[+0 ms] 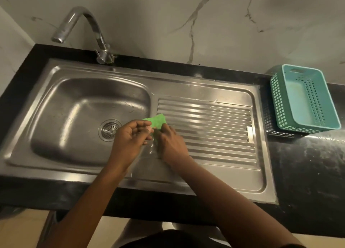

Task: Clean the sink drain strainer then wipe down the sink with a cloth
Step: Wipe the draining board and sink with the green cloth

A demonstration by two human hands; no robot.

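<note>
A steel sink is set in a black counter, and its round drain strainer sits in the basin floor. Above the ridge between basin and drainboard, both my hands hold a green scrub pad. My left hand pinches its near edge just right of the strainer. My right hand grips the pad's lower right side. Most of the pad is hidden behind my fingers.
A chrome faucet arches over the basin's back left. A teal plastic basket stands on the black counter at the right, on top of a dark basket. A marble wall rises behind.
</note>
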